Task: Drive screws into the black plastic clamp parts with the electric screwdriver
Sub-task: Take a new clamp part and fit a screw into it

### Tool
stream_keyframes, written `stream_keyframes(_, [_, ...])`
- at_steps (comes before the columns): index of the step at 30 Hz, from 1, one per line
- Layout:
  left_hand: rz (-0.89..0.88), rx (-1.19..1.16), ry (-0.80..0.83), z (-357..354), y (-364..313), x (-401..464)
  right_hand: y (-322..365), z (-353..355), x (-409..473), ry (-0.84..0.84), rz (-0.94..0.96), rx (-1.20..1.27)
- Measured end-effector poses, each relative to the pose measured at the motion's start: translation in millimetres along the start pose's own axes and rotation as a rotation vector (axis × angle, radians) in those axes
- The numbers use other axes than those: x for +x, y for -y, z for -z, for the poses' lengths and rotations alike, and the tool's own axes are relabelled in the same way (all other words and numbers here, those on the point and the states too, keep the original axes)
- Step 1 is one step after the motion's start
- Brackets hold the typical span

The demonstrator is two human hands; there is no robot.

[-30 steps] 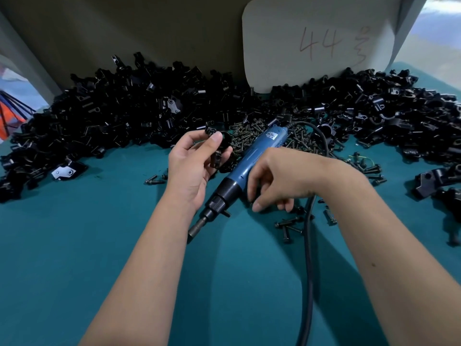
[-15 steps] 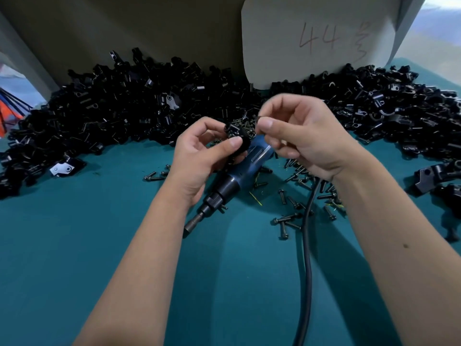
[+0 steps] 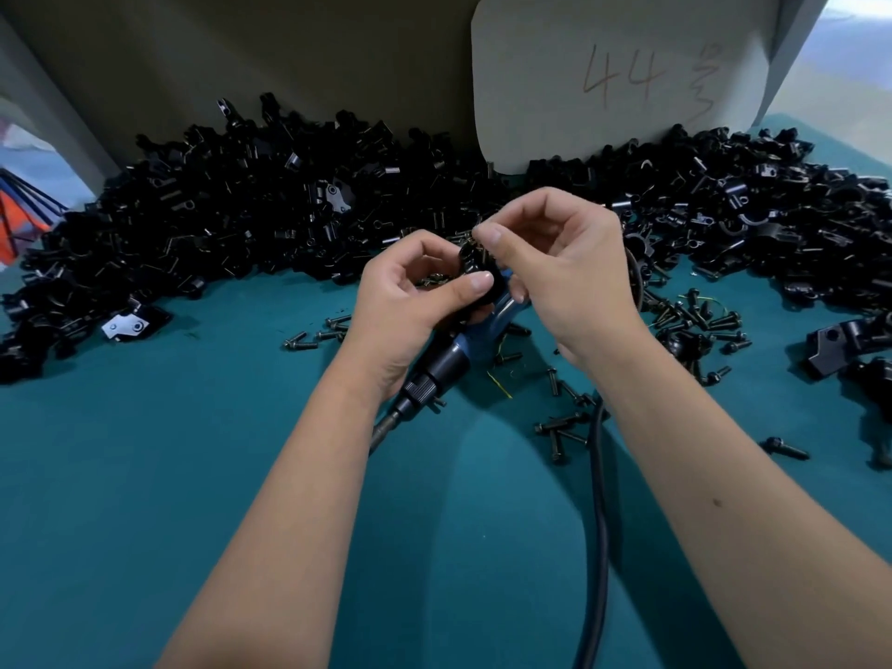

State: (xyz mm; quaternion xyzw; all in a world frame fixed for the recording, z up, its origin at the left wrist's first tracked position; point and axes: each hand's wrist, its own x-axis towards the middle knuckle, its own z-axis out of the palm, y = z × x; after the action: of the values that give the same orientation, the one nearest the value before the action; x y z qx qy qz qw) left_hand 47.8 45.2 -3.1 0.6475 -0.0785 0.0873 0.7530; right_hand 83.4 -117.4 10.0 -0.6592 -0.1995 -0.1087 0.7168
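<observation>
Teal cloth covers the tabletop [image 3: 202, 475], seen from a camera on the person's head, looking down at two bare forearms. Since a second ago the right hand [image 3: 555, 277] has left the loose screws [image 3: 695, 321] scattered to its right, where it was reaching down, and has risen to meet the left hand [image 3: 410, 301] in mid-air above the centre of the tabletop. The left hand's grip is closed around one black clamp part [image 3: 475, 272], thumb across its front, much as it was before. The right hand's thumb and forefinger are pinched together just above that part; a small screw appears to be between them, though it is too small to make out clearly.

An electric screwdriver [image 3: 449, 364], blue with a black nose, lies on the tabletop beneath both hands, untouched, its black cable [image 3: 598, 523] trailing toward the viewer. A long heap of clamp parts [image 3: 231, 224] runs along the back edge, below a pale card with "44" handwritten on it.

Judging from this, a screw has been collected and is being seated in the part's hole. Driving has not begun; the right hand would next need to take up the screwdriver.
</observation>
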Motion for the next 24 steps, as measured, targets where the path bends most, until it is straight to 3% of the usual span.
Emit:
stream_keyframes(10, [0.001, -0.016, -0.027, 2, 1, -1, -5, -8, -4, -0.043, 0.048, -0.052])
stream_keyframes(16, [0.015, -0.016, -0.035, 3, 1, -2, -2, 0, -2, 0.054, -0.021, -0.070])
stream_keyframes(24, [0.109, -0.099, -0.075, 3, -1, -2, 12, 33, 10, 0.339, -0.094, -0.285])
